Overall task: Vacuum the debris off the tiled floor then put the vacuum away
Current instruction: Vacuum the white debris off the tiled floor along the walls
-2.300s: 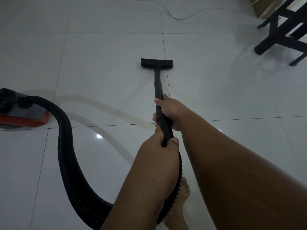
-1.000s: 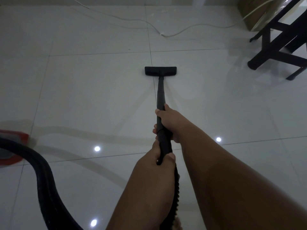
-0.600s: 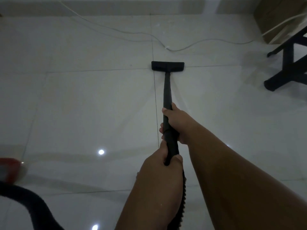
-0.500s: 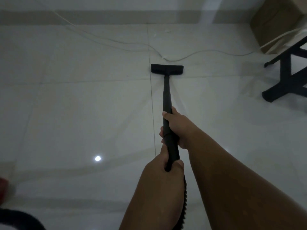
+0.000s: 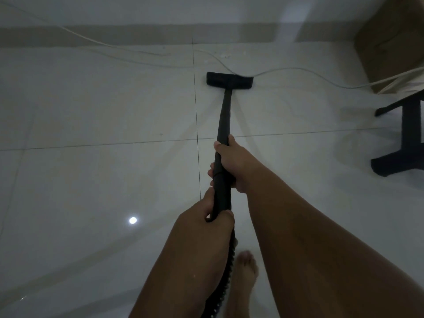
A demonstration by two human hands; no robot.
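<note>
Left hand (image 5: pixel 207 222) clamped round the rear end of the vacuum wand (image 5: pixel 222 143), just where the ribbed hose (image 5: pixel 226 276) joins and drops away beneath the forearm; right hand (image 5: pixel 231 165) clamped further forward on the same wand, fingers wrapped under. Both grips closed tight on the tube, one just ahead of the other. Wand reaching forward and down to the flat floor nozzle (image 5: pixel 229 80), resting on the tiled floor (image 5: pixel 91 180) with its far edge touching or just over the white cable (image 5: pixel 298 71)

Likely a stiff, light plastic tube, smooth enough to twist in a loose hold, so best held as now: rear grip steering, front grip pressing down. Hose soft and springy, probably dragging a little behind. Cable thin and limp, easily sucked or snagged by the nozzle, so care needed there

Floor glossy, pale, large tiles with thin grout lines, a ceiling light mirrored at left. Small pale specks of debris (image 5: pixel 226 56) lying beyond the nozzle, near the foot of the wall (image 5: pixel 137 10). Bare foot (image 5: pixel 244 271) planted below the hands. Further right, a brown cardboard box (image 5: pixel 390 42) against the wall, and a dark furniture leg (image 5: pixel 408 138) standing well apart from the nozzle. Room dim; vacuum body out of sight
</note>
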